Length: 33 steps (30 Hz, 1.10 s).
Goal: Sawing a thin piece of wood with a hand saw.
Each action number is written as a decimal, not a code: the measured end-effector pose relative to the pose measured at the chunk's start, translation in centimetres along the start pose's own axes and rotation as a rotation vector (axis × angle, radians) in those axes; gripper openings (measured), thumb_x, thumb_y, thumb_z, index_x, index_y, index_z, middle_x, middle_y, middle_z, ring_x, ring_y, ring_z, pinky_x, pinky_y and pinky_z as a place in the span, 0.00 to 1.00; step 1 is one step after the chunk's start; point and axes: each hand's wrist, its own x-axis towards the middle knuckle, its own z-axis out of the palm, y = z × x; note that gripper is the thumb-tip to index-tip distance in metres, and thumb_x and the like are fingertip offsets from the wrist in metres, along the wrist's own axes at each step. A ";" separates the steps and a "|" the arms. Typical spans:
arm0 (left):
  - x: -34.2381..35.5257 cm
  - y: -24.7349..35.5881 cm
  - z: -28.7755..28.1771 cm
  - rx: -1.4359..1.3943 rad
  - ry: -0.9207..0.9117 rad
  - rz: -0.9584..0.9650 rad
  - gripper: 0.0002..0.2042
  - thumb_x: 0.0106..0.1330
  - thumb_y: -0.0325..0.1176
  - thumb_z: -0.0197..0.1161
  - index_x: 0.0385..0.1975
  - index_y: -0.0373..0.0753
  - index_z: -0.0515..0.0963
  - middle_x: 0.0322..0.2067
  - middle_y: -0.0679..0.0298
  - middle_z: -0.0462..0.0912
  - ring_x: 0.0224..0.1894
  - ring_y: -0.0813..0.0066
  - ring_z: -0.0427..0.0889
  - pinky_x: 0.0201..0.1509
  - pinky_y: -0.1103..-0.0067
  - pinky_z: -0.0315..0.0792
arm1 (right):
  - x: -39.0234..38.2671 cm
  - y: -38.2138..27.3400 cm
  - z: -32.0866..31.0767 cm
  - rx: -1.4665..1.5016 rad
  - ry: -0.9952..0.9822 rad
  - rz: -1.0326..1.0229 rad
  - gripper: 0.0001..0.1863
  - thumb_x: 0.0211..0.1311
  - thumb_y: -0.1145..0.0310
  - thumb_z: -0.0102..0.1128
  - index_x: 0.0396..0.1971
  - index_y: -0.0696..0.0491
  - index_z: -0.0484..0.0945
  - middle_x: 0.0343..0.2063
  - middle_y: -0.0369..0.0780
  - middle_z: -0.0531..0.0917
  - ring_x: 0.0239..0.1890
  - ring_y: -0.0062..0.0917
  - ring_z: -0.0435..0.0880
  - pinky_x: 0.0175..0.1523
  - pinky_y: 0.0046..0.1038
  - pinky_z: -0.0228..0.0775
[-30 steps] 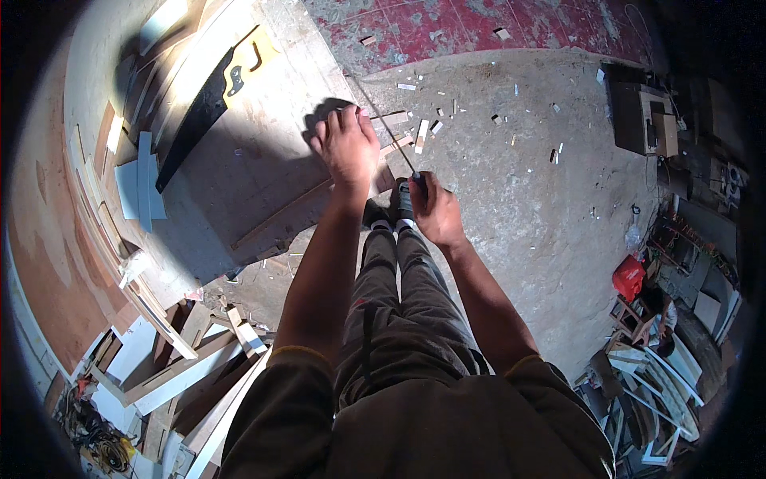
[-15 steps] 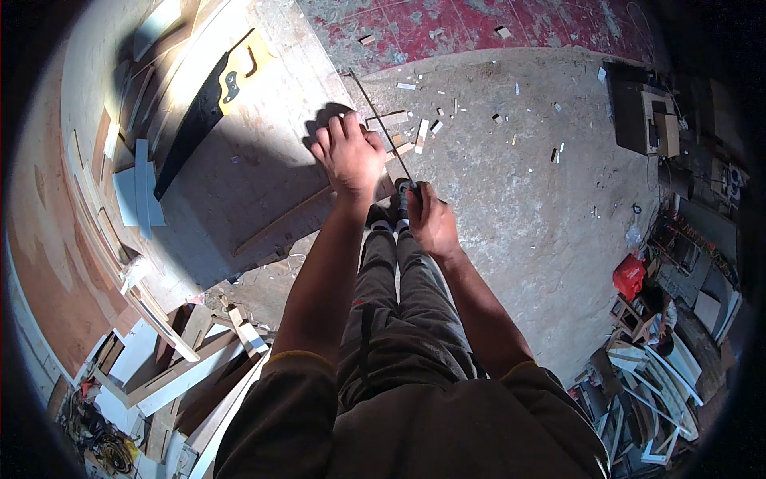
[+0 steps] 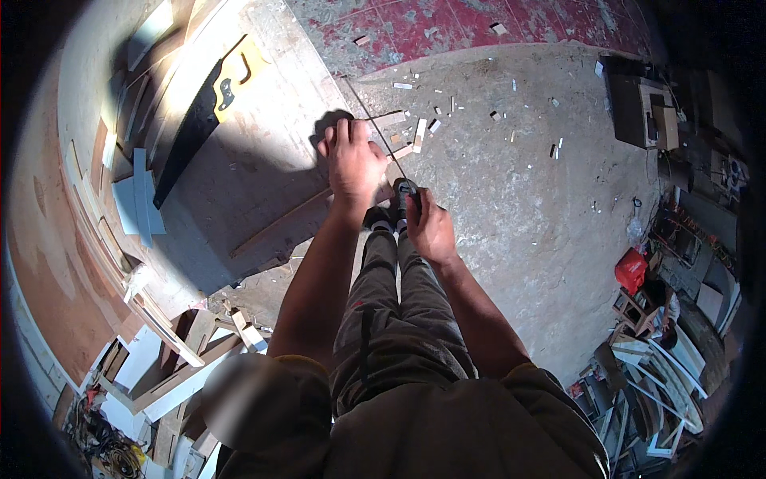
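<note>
A thin-bladed hand tool [image 3: 376, 128] slants past the right edge of a wooden workbench [image 3: 267, 120], its blade seen nearly edge-on, so teeth cannot be made out. The right hand [image 3: 432, 229] is closed around its dark handle, covering most of it. The left hand [image 3: 354, 166] lies at the bench edge just beside the blade, fingers bent; its back hides whatever is under the palm, so I cannot tell whether it grips anything. The 2 hands are apart.

Farther left on the bench lies 1 handsaw [image 3: 204, 108] with a black blade and yellow handle, the handle washed out by glare. Near its tip, a pale narrow board [image 3: 141, 195] lies across a wider light panel [image 3: 124, 197].

Below the hands, 2 dark shoes show only in part. Small wood offcuts [image 3: 420, 136] dot the concrete floor [image 3: 511, 231]. At lower left, a heap of boards [image 3: 187, 387] is partly covered by a sleeve and a blurred oval; at far right, clutter beside a red object [image 3: 631, 271] sinks into shadow.
</note>
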 end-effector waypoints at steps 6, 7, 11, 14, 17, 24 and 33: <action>0.1 0.3 0.3 0.016 0.007 0.000 0.12 0.46 0.28 0.62 0.32 0.43 0.74 0.37 0.59 0.74 0.45 0.55 0.74 0.46 0.60 0.64 | 0.1 -0.4 0.4 -0.047 0.078 -0.018 0.11 0.71 0.64 0.53 0.40 0.57 0.72 0.26 0.59 0.81 0.32 0.58 0.82 0.33 0.52 0.73; 0.1 0.2 0.3 0.013 0.001 -0.006 0.11 0.46 0.28 0.62 0.32 0.43 0.74 0.37 0.60 0.74 0.44 0.56 0.74 0.46 0.60 0.64 | 0.2 -0.7 0.6 -0.047 0.077 -0.019 0.11 0.71 0.64 0.53 0.40 0.57 0.72 0.26 0.59 0.81 0.32 0.58 0.82 0.33 0.52 0.73; 0.2 0.3 0.3 0.028 -0.024 -0.009 0.10 0.45 0.28 0.62 0.29 0.44 0.74 0.36 0.61 0.74 0.44 0.56 0.74 0.45 0.61 0.63 | 1.6 -2.1 1.4 -0.132 0.046 0.052 0.12 0.71 0.61 0.51 0.39 0.56 0.73 0.24 0.57 0.81 0.30 0.58 0.82 0.32 0.53 0.74; 0.2 0.3 0.4 0.057 0.001 -0.005 0.09 0.45 0.29 0.62 0.28 0.44 0.74 0.36 0.61 0.73 0.43 0.57 0.73 0.45 0.61 0.63 | 1.6 -2.3 1.4 -0.185 0.053 0.058 0.12 0.71 0.61 0.51 0.39 0.55 0.73 0.23 0.57 0.82 0.28 0.57 0.82 0.31 0.53 0.74; 0.3 0.2 0.3 0.068 -0.035 0.005 0.09 0.45 0.29 0.62 0.28 0.43 0.74 0.35 0.61 0.73 0.42 0.57 0.73 0.44 0.61 0.62 | 0.9 -1.6 1.1 -0.232 0.029 0.059 0.12 0.71 0.61 0.51 0.39 0.55 0.73 0.21 0.56 0.82 0.27 0.57 0.83 0.30 0.53 0.75; 0.2 0.4 0.2 0.086 -0.050 0.028 0.09 0.45 0.29 0.62 0.27 0.43 0.74 0.35 0.62 0.73 0.42 0.58 0.72 0.44 0.61 0.62 | 2.7 -1.7 2.3 -0.276 0.009 0.088 0.13 0.73 0.57 0.49 0.40 0.53 0.71 0.20 0.56 0.82 0.25 0.57 0.83 0.29 0.54 0.76; 0.1 0.1 0.6 0.094 -0.044 0.021 0.10 0.43 0.29 0.63 0.28 0.44 0.74 0.36 0.62 0.73 0.44 0.58 0.72 0.45 0.61 0.63 | 2.0 -0.2 2.2 -0.292 0.017 0.005 0.13 0.73 0.56 0.48 0.42 0.52 0.69 0.19 0.56 0.81 0.24 0.57 0.82 0.28 0.55 0.75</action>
